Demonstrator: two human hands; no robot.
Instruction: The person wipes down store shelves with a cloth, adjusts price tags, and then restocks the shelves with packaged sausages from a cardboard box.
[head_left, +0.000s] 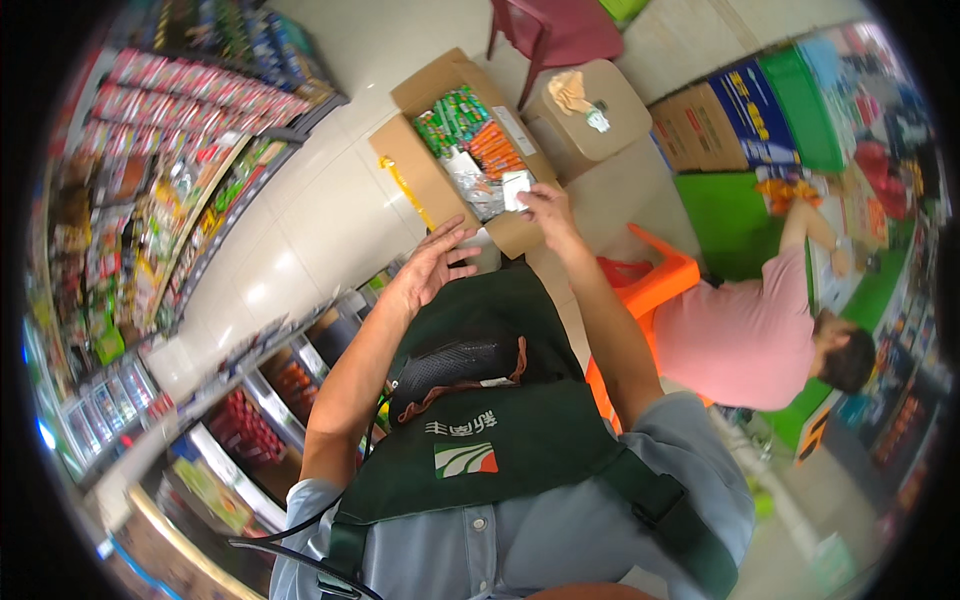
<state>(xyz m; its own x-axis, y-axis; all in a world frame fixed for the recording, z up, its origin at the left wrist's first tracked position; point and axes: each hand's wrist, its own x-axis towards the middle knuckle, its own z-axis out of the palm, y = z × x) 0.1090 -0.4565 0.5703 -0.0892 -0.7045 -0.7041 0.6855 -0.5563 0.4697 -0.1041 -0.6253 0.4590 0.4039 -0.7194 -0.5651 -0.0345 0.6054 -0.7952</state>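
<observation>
Before me stands an unsealed cardboard box (405, 161) with its flaps folded out. Inside it lie green packets (457, 116), orange packets (491, 150) and some clear plastic packaging (480, 193). My right hand (551, 214) grips a small white packet (517, 189) above the box's near right corner. My left hand (436, 259), fingers apart and holding nothing, is by the near left flap. A strip of yellow tape (405, 191) hangs on the left flap.
A beige stool (619, 112) bearing a crumpled glove stands right of the box, below a maroon chair (577, 37). A person in a pink shirt (735, 337) sits on an orange plastic chair (660, 281) at the right. Stocked shelves (187, 225) line the left.
</observation>
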